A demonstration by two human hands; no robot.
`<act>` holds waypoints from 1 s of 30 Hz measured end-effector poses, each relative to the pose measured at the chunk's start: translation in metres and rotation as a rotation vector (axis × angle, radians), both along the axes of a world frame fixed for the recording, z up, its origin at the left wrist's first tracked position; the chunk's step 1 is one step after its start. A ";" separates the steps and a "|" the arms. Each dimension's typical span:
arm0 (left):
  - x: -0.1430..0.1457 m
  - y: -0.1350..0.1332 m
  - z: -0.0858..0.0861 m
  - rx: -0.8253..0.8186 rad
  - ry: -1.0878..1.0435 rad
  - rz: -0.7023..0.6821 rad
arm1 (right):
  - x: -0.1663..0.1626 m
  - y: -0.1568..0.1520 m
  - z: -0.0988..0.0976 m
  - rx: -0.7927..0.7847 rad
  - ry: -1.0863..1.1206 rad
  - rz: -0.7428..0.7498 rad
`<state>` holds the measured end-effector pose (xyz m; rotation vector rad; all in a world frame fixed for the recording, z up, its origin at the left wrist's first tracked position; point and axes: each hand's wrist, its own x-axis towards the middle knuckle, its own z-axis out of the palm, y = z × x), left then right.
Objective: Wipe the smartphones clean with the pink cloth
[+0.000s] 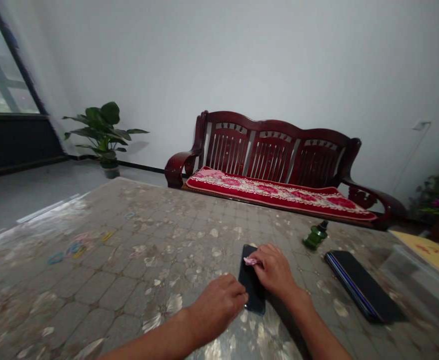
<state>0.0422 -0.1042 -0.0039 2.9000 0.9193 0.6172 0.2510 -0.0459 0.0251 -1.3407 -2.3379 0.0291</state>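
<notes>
A dark phone [250, 290] lies flat on the patterned table [148, 270] in front of me. My left hand [219, 305] is closed at the phone's left edge and steadies it. My right hand [274, 270] rests on the phone's upper part, fingers pinched on a small pink cloth [251, 261] pressed against the screen.
A second dark phone [362, 290] lies to the right, with a small green bottle [316, 236] behind it. Coloured rubber bands [73, 248] are scattered at the left. A clear box with a yellow lid [425, 265] stands at the right edge. Beyond the table stand a red wooden bench [275, 170] and a potted plant [105, 132].
</notes>
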 end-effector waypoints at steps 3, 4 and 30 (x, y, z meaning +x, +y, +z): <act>0.000 -0.001 0.002 0.002 0.007 0.001 | 0.002 0.005 -0.003 0.059 -0.045 -0.130; 0.000 0.000 0.002 0.003 0.006 0.000 | 0.002 0.008 -0.004 0.081 -0.061 -0.176; 0.001 0.001 0.001 0.011 0.045 0.012 | -0.019 0.021 0.007 -0.014 -0.143 -0.059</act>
